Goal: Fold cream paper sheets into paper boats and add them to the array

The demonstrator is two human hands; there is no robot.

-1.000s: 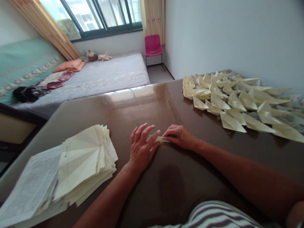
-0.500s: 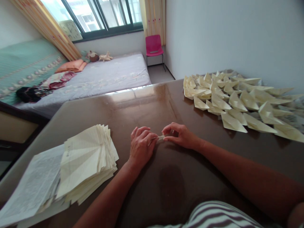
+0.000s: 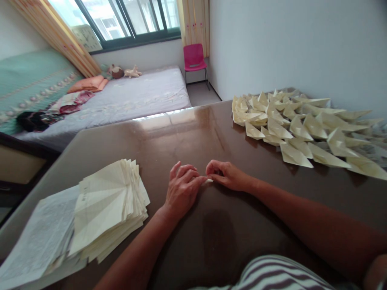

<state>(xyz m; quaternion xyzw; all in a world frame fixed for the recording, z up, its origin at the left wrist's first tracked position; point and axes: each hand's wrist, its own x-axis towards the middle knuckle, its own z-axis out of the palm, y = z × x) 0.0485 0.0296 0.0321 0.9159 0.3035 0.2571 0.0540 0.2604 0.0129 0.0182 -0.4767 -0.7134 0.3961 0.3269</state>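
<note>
A small piece of folded paper (image 3: pixel 209 181), cream-white, shows between my hands just above the brown table; most of it is covered by fingers. My left hand (image 3: pixel 184 189) lies over its left part, fingers bent and close together, one digit reaching along the paper. From the other side my right hand (image 3: pixel 227 175) pinches the paper between thumb and curled forefinger. To the left of my hands is a stack of creased cream sheets (image 3: pixel 101 205). Many folded paper boats (image 3: pixel 298 129) stand in rows at the right, beyond my right hand.
Grey-white printed sheets (image 3: pixel 39 237) lie under and left of the stack. The glossy brown table (image 3: pixel 169 141) runs to a wall on the right. Past its far edge are a bed (image 3: pixel 145 92) and a pink chair (image 3: pixel 194 58) by the window.
My right hand's fingers have closed down onto the paper and moved nearer my left hand. My left hand has shifted slightly right, its fingers lifted a little. Less of the paper shows.
</note>
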